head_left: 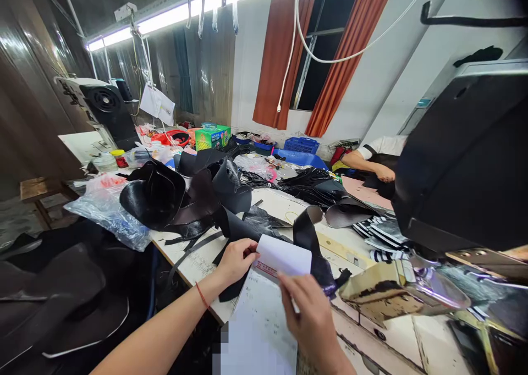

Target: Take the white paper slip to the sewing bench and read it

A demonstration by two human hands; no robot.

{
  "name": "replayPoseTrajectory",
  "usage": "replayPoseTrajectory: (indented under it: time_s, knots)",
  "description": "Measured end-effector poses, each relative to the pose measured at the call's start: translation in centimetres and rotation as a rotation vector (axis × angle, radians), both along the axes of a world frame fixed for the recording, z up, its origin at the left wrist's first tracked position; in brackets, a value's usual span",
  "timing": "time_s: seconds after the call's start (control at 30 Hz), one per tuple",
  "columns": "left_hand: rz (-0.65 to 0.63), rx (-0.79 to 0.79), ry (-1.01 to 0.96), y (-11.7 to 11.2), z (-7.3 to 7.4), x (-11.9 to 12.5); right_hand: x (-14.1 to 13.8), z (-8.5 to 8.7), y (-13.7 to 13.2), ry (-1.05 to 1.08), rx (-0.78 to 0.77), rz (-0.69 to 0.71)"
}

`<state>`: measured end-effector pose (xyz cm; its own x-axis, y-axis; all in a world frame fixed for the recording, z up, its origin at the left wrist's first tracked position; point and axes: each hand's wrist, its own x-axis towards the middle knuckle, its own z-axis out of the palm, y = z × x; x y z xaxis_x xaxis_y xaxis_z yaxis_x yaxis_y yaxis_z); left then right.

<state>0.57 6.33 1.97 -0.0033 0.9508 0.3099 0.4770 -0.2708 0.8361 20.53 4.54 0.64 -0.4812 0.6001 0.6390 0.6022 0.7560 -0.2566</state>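
Both forearms reach in from below: the left hand [234,259] curls its fingers shut on the top left edge of the paper [268,303], and the right hand [311,314], palm down, pinches the folded-over top flap near its right side. The sheet is thin, white and printed, its long axis running away from the person, held at the near edge of the table [429,342] just before curled black leather [198,199] scraps.

Lower part of the paper sheet [264,314] is blurred; its print is unreadable. My right hand [313,320] covers its right edge and leaves the frame at the wrist. The sewing machine [466,160] is cropped at right.
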Motion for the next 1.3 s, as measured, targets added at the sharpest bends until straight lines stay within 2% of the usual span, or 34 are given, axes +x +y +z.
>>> replayPoseTrajectory:
  time_s: [0.1, 0.3, 0.47, 0.6, 0.7, 0.9, 1.17, 1.3]
  knots:
    - [0.011, 0.000, 0.005, 0.1, -0.1, 0.0, -0.8, 0.0, -1.0, -0.202, 0.104, 0.065]
    - [0.043, 0.022, 0.018, 0.2, -0.4, 0.1, -1.7, 0.0, -2.1, -0.280, 0.146, 0.027]
    - [0.047, 0.041, 0.010, 0.2, -0.5, 0.1, -2.3, -2.3, -4.3, -0.438, 0.254, -0.115]
    - [0.031, 0.041, 0.000, 0.1, -0.4, 0.0, -2.7, -4.0, -5.9, -0.408, 0.105, -0.257]
    - [0.030, 0.048, -0.005, -0.1, -0.3, 0.0, -2.9, -3.9, -6.1, -0.329, 0.030, -0.273]
    - [0.024, 0.081, -0.027, -0.3, -0.1, 0.0, -2.8, -3.1, -4.9, -0.339, 0.093, -0.170]
    - [0.010, 0.082, -0.055, -0.3, -0.1, 0.0, -3.0, -3.2, -5.1, -0.337, 0.055, -0.179]
    - [0.011, 0.087, -0.069, -0.2, -0.1, 0.0, -3.6, -3.9, -5.6, -0.310, -0.005, -0.266]
